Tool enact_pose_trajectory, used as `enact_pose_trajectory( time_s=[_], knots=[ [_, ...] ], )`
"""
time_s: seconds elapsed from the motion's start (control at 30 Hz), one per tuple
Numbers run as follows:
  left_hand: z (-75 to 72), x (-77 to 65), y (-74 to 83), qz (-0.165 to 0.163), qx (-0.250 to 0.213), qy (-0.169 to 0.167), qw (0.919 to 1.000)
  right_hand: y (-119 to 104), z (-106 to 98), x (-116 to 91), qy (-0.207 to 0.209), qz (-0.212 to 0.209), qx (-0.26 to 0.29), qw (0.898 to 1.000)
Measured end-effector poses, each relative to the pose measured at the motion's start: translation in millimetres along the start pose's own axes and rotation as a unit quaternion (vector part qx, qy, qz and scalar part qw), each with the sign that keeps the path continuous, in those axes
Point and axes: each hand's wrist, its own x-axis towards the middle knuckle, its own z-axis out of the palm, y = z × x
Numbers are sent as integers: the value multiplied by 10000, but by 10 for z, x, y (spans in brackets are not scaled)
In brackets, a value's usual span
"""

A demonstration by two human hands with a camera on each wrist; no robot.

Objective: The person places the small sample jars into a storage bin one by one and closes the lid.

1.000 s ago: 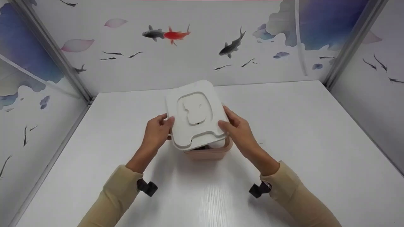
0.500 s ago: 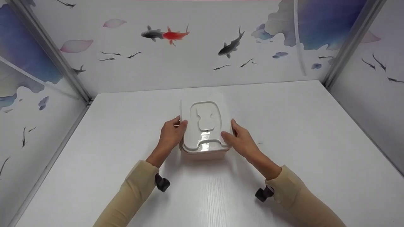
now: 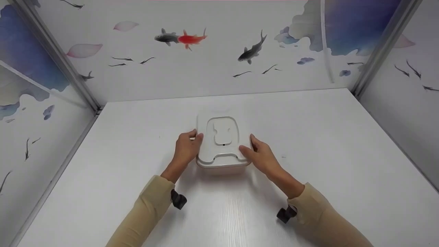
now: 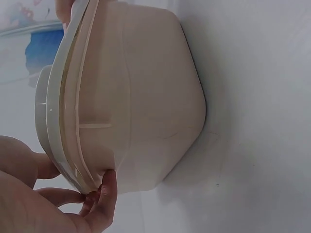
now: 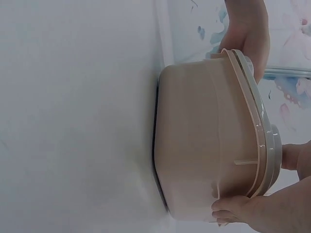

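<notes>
A pinkish-beige plastic storage box (image 4: 150, 82) stands upright on the white table, and a white lid (image 3: 224, 149) with raised outlines lies over its top. At the lid's left edge, my left hand (image 3: 187, 147) grips with the thumb on top; in the left wrist view its fingers (image 4: 108, 201) curl under the box's rim. My right hand (image 3: 262, 152) holds the opposite edge, thumb on the lid and fingers (image 5: 233, 208) beneath the rim in the right wrist view. A thin line shows between lid and rim. The box's contents are hidden under the lid.
White panels printed with fish (image 3: 252, 49) and petals rise behind the table (image 3: 329, 154) and on both sides. Grey metal posts (image 3: 386, 48) stand at the back corners. A black wrist camera (image 3: 178, 199) sits at each cuff.
The lid, tilted and raised over the box a second ago, has come down level onto its rim. Both hands moved down with it, the left also rightward. The box's dark and white contents are now covered.
</notes>
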Motion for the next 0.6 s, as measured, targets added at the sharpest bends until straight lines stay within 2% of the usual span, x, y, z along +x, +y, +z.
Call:
enact_pose_trajectory(
  time_s=[0.4, 0.6],
  knots=[
    [28, -19, -41, -132, -73, 20, 9999, 47, 15, 4, 62, 11, -116, 9999],
    [-8, -23, -47, -220, -201, 27, 9996, 45, 23, -5, 20, -25, -53, 10000]
  ],
)
